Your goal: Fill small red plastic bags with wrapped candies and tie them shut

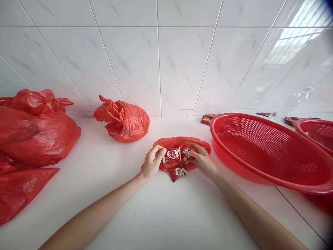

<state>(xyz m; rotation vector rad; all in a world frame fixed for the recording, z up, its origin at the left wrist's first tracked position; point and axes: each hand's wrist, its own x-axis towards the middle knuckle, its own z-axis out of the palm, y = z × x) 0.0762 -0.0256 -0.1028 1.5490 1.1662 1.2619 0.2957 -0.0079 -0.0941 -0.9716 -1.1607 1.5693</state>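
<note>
An open red plastic bag [170,141] lies flat at the middle of the table. My left hand [153,160] is closed in a pinch on the left end of a red and white packet [172,155] over the bag. My right hand [203,159] has its fingers closed round a second small packet [187,151], just right of the first. A dark red packet [178,172] with pale lettering lies at the bag's front edge, below both hands.
Beyond my left hand sits a knotted red bag [132,121]. Larger filled red bags [39,135] stand far left. A big red basket [247,149] is at the right, with packets [206,119] behind it and another basket [318,130] beyond. A tiled wall [182,69] closes the back.
</note>
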